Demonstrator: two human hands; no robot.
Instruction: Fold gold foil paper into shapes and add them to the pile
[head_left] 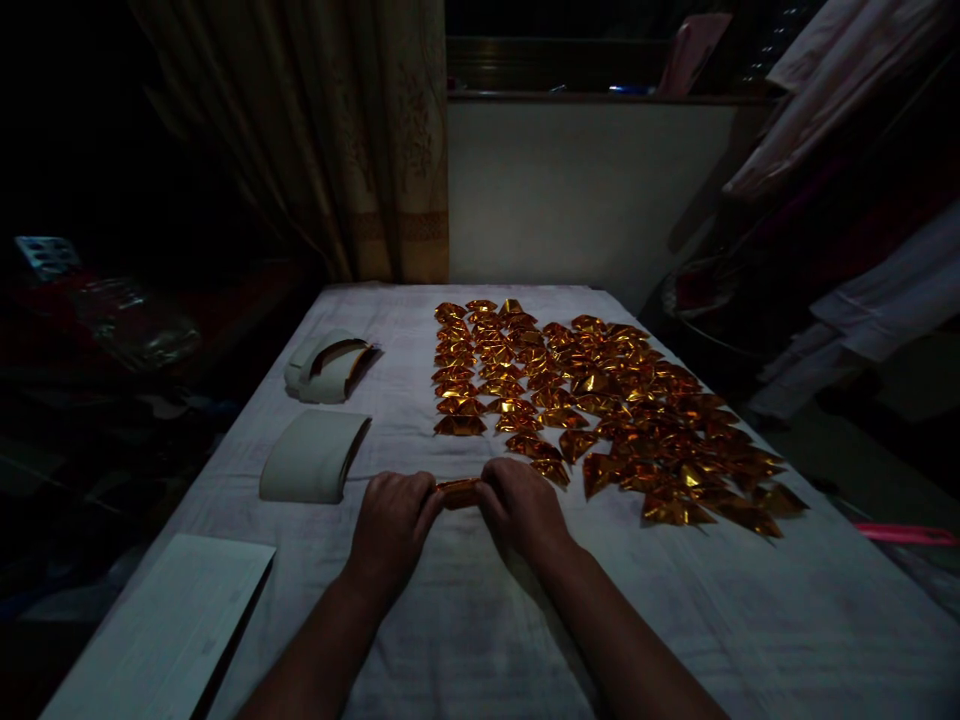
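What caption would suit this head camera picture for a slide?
Both hands, left hand and right hand, hold a gold foil piece on a white cloth, beside many folded foil pieces.

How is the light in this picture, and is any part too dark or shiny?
Head view: dim light; the gold foil pieces glint brightly on the white cloth; both hands are dark but clear; the left side of the room is almost black.

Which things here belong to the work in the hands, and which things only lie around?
In use: gold foil piece, pinched between left hand and right hand; folded gold pieces spread out; curved paper stack; second stack.

Lying about: flat sheet, curtain, hanging clothes.
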